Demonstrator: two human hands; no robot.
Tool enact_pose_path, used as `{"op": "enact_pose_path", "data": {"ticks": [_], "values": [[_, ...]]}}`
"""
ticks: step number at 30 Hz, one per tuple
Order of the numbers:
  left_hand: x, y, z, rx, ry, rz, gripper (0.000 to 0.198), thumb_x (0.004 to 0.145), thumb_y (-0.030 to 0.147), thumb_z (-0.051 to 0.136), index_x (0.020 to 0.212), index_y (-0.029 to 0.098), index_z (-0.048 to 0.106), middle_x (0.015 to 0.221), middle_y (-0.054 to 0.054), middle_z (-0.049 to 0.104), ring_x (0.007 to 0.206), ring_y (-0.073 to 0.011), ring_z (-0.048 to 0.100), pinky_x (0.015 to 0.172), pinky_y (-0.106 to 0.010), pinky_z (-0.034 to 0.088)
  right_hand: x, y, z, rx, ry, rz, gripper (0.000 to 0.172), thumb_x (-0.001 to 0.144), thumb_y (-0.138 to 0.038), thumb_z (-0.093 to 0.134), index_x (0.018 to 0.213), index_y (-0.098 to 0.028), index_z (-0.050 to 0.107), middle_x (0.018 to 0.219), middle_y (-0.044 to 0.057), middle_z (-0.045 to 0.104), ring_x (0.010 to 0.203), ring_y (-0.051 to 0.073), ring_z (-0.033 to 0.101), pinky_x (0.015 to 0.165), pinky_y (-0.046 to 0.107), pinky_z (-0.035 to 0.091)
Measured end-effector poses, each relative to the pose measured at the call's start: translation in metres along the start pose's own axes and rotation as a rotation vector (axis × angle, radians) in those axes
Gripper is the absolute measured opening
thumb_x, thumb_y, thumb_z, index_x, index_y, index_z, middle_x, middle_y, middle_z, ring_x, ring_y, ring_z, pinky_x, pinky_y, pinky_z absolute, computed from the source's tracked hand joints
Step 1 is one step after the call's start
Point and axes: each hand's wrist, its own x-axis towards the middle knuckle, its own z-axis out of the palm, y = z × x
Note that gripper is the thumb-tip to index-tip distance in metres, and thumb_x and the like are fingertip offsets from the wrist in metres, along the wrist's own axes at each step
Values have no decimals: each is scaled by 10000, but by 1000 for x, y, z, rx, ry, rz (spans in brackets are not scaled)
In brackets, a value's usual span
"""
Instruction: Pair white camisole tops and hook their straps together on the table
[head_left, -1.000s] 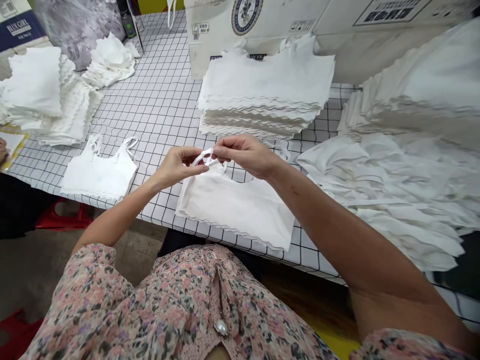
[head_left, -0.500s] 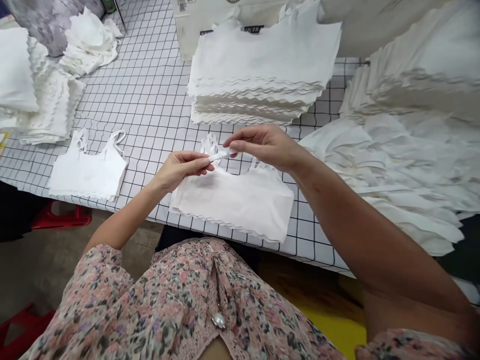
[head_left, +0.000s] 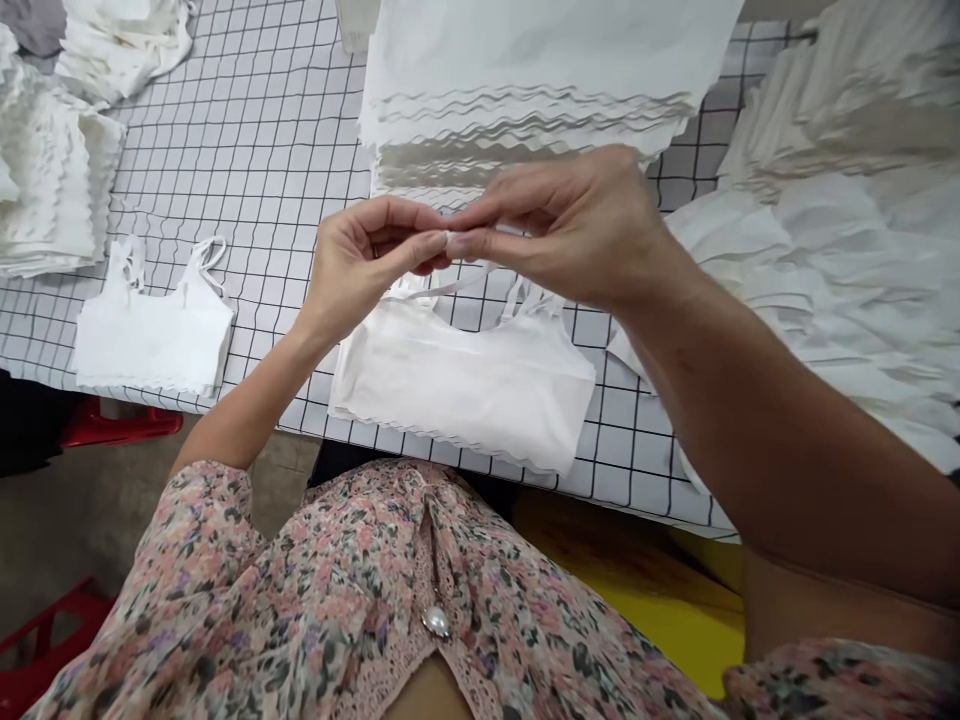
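Note:
In the head view, my left hand (head_left: pixel 367 255) and my right hand (head_left: pixel 562 225) meet fingertip to fingertip above the table. Both are closed in a pinch on a thin white strap (head_left: pixel 469 280), of which a little shows between the thumbs and a length hangs below. Beneath them a small pile of white camisole tops (head_left: pixel 465 385) lies flat by the table's front edge, with wavy hems toward me and straps at the far side. The fingers hide part of the strap and exactly how it is folded.
Another white camisole top (head_left: pixel 154 335) lies to the left. A tall stack of white tops (head_left: pixel 540 90) stands behind my hands. White garments (head_left: pixel 847 270) are heaped at the right, and more scalloped pieces (head_left: pixel 56 190) at the far left. A red stool (head_left: pixel 120 425) is below the table.
My hands have come together and risen from the pile, pinching the strap at one spot where it was stretched between them. The view has tilted downward.

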Motion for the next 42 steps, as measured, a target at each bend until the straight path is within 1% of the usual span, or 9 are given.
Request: {"op": "enact_pose_path", "data": {"ticks": [5,9,11,17,21,25,30,34,42], "values": [[6,3,-11,48,55,102,93,961,262,778,1034,210,753,1009,-5,772,987,-163,768,939,-366,622,30,-4,-2,-43,122,-78,244,733,-440,990,738,-291,797,755,8,761,720,179,647,704,383,588],[-18,-27,-15,98,-49,11,129,910,257,793,1017,191,764,1021,-47,781,969,-179,748,928,-373,608,48,8,0,158,178,-69,243,689,-406,1004,711,-273,802,657,-20,737,647,153,658,695,359,599],[-33,-48,-10,246,-126,-17,105,913,250,764,1006,200,764,1045,-57,787,970,-192,728,931,-393,584,47,15,1,220,197,-73,231,672,-375,1004,711,-258,808,636,-33,728,615,134,650,669,341,579],[-53,-85,12,750,-185,13,185,871,256,831,1015,216,721,1054,-58,746,1088,-270,623,1001,-448,423,-5,49,2,49,111,58,251,733,-479,961,726,-287,799,697,12,737,658,162,623,628,362,512],[-53,-91,18,774,-198,-13,179,877,281,843,970,223,702,1008,-27,701,1036,-245,589,997,-422,353,-51,71,12,-147,-2,94,183,905,-444,796,809,-291,771,819,21,756,774,204,677,752,418,565],[-54,-96,21,766,-192,-27,192,878,302,850,983,231,706,921,1,662,944,-215,563,969,-399,335,-80,84,26,-232,-6,75,97,947,-309,724,864,-279,764,834,22,755,825,216,697,786,435,584],[-56,-100,22,771,-199,25,131,888,315,842,915,240,739,979,-15,665,992,-232,553,967,-406,335,-93,95,38,-331,1,22,145,991,-326,677,870,-292,748,860,29,767,917,255,721,860,501,593],[-56,-102,23,777,-209,51,86,933,348,803,911,270,775,882,-7,635,944,-229,535,977,-429,332,-95,99,45,-403,20,-4,162,1010,-324,649,865,-288,713,863,31,742,991,269,698,885,506,573],[-59,-114,25,793,-161,168,163,986,383,756,878,262,774,821,14,607,890,-198,523,990,-416,322,-98,109,47,-452,3,-43,214,1042,-427,642,891,-284,692,851,27,663,1013,266,633,951,534,534]]}}
